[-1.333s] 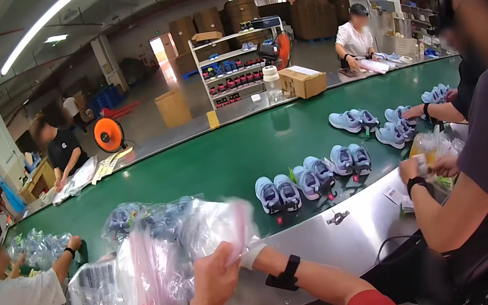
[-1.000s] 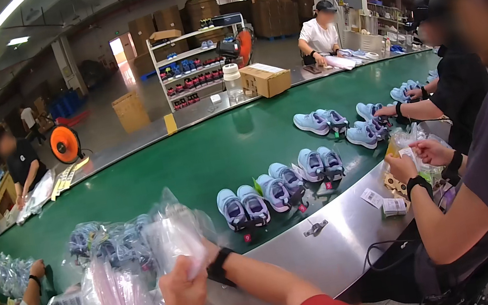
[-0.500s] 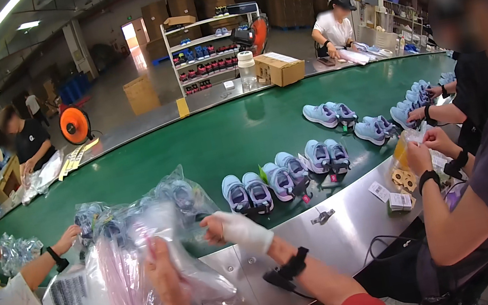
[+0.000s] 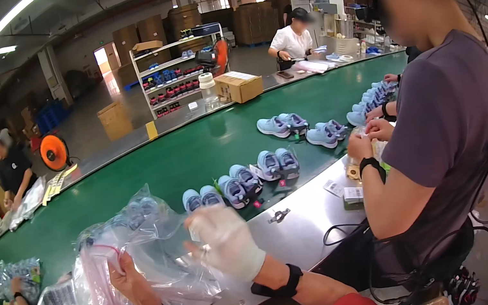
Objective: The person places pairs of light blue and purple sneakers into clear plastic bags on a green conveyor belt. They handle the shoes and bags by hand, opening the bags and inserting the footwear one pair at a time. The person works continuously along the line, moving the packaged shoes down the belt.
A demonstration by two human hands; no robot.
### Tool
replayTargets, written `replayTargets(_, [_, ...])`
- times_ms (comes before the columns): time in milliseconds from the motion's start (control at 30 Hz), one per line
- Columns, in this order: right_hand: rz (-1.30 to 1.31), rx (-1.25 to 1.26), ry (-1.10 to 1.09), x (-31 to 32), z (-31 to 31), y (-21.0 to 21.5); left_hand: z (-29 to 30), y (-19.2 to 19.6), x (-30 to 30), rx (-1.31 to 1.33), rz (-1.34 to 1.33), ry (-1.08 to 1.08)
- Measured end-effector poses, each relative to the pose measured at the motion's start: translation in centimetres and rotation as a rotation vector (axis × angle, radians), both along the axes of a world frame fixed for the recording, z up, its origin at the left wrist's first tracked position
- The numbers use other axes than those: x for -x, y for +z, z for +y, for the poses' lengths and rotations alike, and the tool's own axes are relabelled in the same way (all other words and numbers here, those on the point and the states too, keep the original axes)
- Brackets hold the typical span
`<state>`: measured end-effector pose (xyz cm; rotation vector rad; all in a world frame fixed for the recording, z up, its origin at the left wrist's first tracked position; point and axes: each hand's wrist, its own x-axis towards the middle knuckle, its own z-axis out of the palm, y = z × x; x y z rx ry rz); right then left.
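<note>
My left hand [image 4: 131,283] is closed on the edge of a clear plastic bag [image 4: 106,258] with a reddish strip, part of a loose heap of bags at the near side of the belt. Right of it, my right hand [image 4: 230,243], in a white glove with bare fingertips, is raised over the metal edge. Its fingers look apart and hold nothing, though slightly blurred. Just beyond it stand light blue sneakers [image 4: 234,188] in pairs, the nearest pair partly hidden behind the glove. Other bagged sneakers [image 4: 140,211] lie beyond my left hand.
The green conveyor belt [image 4: 191,149] runs across, with a metal ledge [image 4: 308,219] on my side. At right a co-worker [image 4: 445,110] handles something small beside tags [image 4: 352,194]. A cardboard box [image 4: 239,87] and a bottle [image 4: 208,87] stand on the far ledge.
The view has swung right, so the belt and sneakers sit farther left. My right hand has turned, its fingers now upward and in front of the nearest pair. My left hand still grips the bag.
</note>
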<state>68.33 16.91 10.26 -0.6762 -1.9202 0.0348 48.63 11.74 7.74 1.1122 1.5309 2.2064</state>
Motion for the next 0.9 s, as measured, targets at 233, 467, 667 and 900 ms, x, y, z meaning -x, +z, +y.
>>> replayTargets(233, [-0.884,0.302,0.284,4.5,0.6,-7.5,-2.8,3.8,-4.4,0.135,0.889,0.034])
replayTargets(467, [-0.159,0.337,0.648,4.2,0.8,0.6,-1.0,2.9,1.1,0.123,0.232,0.144])
replayTargets(667, [-0.007,0.586,0.027,0.0,11.4,-2.3,-0.9,2.0,0.2,0.141,0.082,-0.012])
replayTargets(900, [-0.934,0.576,-0.349,5.8,16.4,-11.5,0.9,2.0,-2.3,0.229,0.092,-0.053])
